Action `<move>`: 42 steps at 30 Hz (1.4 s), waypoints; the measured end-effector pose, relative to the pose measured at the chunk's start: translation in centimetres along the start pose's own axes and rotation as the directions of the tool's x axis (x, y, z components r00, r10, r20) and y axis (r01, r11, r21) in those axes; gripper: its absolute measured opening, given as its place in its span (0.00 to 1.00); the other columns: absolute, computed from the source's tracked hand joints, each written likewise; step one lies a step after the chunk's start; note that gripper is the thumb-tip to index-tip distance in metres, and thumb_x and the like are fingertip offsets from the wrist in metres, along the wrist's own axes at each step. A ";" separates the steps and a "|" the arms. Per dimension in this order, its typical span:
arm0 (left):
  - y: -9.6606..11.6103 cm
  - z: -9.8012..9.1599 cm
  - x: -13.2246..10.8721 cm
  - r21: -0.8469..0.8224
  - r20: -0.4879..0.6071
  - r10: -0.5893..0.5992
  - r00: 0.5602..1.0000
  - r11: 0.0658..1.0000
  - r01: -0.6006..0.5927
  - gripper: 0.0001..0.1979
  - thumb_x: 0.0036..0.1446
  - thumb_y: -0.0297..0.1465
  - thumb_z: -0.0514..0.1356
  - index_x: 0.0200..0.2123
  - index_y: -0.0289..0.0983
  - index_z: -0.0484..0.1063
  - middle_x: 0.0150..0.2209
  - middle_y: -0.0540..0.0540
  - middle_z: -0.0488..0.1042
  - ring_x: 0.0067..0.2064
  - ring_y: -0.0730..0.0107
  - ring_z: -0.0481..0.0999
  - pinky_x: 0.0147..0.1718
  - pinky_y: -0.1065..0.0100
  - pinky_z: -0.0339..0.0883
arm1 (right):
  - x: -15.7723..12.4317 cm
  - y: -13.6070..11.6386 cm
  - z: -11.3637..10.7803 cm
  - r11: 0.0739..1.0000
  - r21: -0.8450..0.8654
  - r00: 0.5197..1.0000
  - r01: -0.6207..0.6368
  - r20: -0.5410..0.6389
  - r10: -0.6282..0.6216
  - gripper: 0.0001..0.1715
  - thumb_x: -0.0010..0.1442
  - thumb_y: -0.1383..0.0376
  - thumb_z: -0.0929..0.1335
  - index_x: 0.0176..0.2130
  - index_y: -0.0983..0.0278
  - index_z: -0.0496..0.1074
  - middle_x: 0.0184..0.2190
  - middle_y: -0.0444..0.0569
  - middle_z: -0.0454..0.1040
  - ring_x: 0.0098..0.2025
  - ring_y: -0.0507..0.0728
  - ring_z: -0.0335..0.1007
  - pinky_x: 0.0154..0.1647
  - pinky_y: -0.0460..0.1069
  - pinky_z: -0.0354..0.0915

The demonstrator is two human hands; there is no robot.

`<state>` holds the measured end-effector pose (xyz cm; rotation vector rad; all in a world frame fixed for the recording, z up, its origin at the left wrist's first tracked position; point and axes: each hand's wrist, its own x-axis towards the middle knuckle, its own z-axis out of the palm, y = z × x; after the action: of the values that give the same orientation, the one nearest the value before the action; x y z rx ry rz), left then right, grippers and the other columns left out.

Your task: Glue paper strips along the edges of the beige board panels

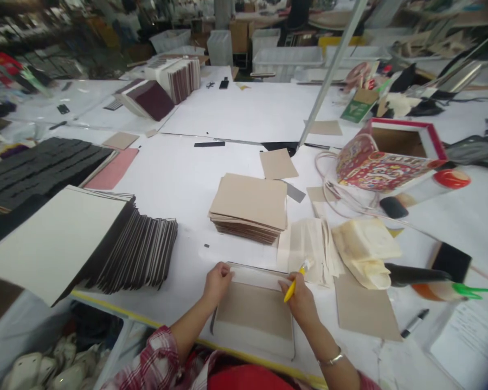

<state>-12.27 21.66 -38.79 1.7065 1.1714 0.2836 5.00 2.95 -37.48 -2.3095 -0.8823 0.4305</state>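
Note:
In front of me on the table lies a flat panel, with a brown board on it. A pale strip runs along the far edge of the brown board. My left hand pinches the strip at its left end, near the panel's far left corner. My right hand is closed round a yellow-handled brush, bristles pointing away from me. The thumb of that hand touches the right end of the strip. Beyond the panel stands a stack of brown boards.
At left is a fanned row of dark-edged panels beneath a large white sheet. Pale fabric strips and a cream block lie right of the stack. A red patterned box and a slanted metal pole stand farther off.

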 end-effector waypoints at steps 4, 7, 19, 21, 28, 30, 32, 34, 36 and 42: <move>-0.3 0.3 0.4 0.113 -0.108 0.072 0.991 0.992 -0.060 0.07 0.46 0.30 0.58 0.31 0.37 0.63 0.22 0.54 0.67 0.25 0.74 0.68 0.28 0.72 0.60 | 0.7 0.6 1.5 0.999 -0.052 1.000 0.017 -0.013 -0.018 0.13 0.57 0.56 0.58 0.38 0.62 0.57 0.26 0.47 0.67 0.25 0.55 0.66 0.25 0.47 0.58; -0.5 0.6 0.6 0.086 -0.135 0.044 0.990 0.996 -0.033 0.09 0.47 0.30 0.57 0.33 0.38 0.61 0.22 0.54 0.67 0.25 0.73 0.68 0.27 0.72 0.60 | 0.8 0.9 1.8 0.997 -0.077 1.000 0.002 -0.011 -0.003 0.14 0.58 0.56 0.58 0.39 0.63 0.58 0.27 0.47 0.68 0.24 0.54 0.66 0.24 0.47 0.58; 2.1 -1.2 2.5 0.374 0.315 0.510 0.801 0.709 -0.598 0.29 0.46 0.29 0.60 0.53 0.41 0.59 0.56 0.43 0.57 0.54 0.57 0.56 0.50 0.56 0.55 | -0.4 0.7 0.6 0.902 -0.154 0.901 0.404 -0.103 -0.421 0.08 0.58 0.63 0.60 0.35 0.63 0.64 0.31 0.50 0.71 0.34 0.55 0.69 0.37 0.50 0.64; 2.9 -1.4 3.7 0.377 0.458 0.499 0.736 0.640 -0.669 0.20 0.45 0.30 0.61 0.45 0.43 0.68 0.55 0.45 0.60 0.55 0.55 0.54 0.50 0.53 0.53 | -1.1 0.2 0.0 0.876 -0.129 0.874 0.464 -0.095 -0.477 0.06 0.57 0.65 0.61 0.36 0.63 0.65 0.32 0.49 0.72 0.35 0.55 0.69 0.38 0.50 0.65; 2.1 -2.2 4.0 0.125 0.457 0.384 0.802 0.865 -0.486 0.05 0.49 0.31 0.56 0.28 0.37 0.70 0.33 0.47 0.71 0.38 0.68 0.67 0.37 0.68 0.61 | -1.6 -1.3 -1.0 0.988 -0.009 0.972 0.156 -0.179 -0.155 0.13 0.57 0.57 0.61 0.38 0.63 0.61 0.30 0.49 0.70 0.29 0.54 0.68 0.29 0.48 0.64; 0.8 -2.1 3.1 0.043 0.397 0.241 0.885 0.959 -0.281 0.06 0.49 0.32 0.55 0.28 0.36 0.68 0.22 0.52 0.66 0.27 0.73 0.65 0.27 0.72 0.59 | -1.2 -1.3 -0.9 0.998 0.001 0.986 0.068 -0.155 -0.067 0.15 0.56 0.55 0.60 0.38 0.63 0.60 0.27 0.47 0.69 0.25 0.53 0.67 0.25 0.47 0.62; -0.5 -1.7 2.3 -0.003 0.297 0.125 0.947 0.991 -0.130 0.06 0.49 0.33 0.55 0.28 0.36 0.67 0.19 0.55 0.63 0.23 0.76 0.63 0.23 0.74 0.56 | -0.7 -1.1 -0.3 0.999 -0.010 0.992 0.044 -0.119 -0.045 0.15 0.57 0.55 0.60 0.39 0.64 0.59 0.26 0.46 0.69 0.23 0.53 0.66 0.24 0.47 0.61; -1.5 -1.1 1.8 -0.010 0.199 0.072 0.977 0.997 -0.072 0.05 0.48 0.32 0.56 0.29 0.36 0.66 0.20 0.55 0.64 0.23 0.76 0.63 0.23 0.74 0.56 | -0.2 -0.7 0.5 0.998 -0.033 0.993 0.059 -0.101 -0.062 0.16 0.57 0.55 0.59 0.39 0.64 0.60 0.26 0.47 0.69 0.24 0.54 0.67 0.24 0.47 0.60; -1.8 -0.6 1.5 0.019 0.106 0.050 0.993 0.998 -0.052 0.06 0.48 0.31 0.56 0.31 0.37 0.64 0.21 0.55 0.64 0.23 0.76 0.64 0.25 0.74 0.56 | 0.2 -0.1 1.4 0.995 -0.066 0.991 0.077 -0.103 -0.084 0.16 0.57 0.55 0.59 0.39 0.64 0.61 0.28 0.49 0.70 0.26 0.55 0.68 0.26 0.47 0.61; -1.0 0.2 1.5 0.091 -0.080 0.071 0.994 0.994 -0.064 0.11 0.47 0.31 0.58 0.36 0.39 0.62 0.23 0.56 0.65 0.25 0.75 0.67 0.28 0.73 0.59 | 1.1 1.4 3.1 0.988 -0.112 0.987 0.106 -0.111 -0.119 0.17 0.58 0.55 0.58 0.41 0.65 0.61 0.33 0.52 0.71 0.32 0.56 0.69 0.31 0.48 0.63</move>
<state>-11.95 22.82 -40.15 1.8289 1.2038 0.3523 4.97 4.27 -40.85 -2.3392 -0.9921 0.2014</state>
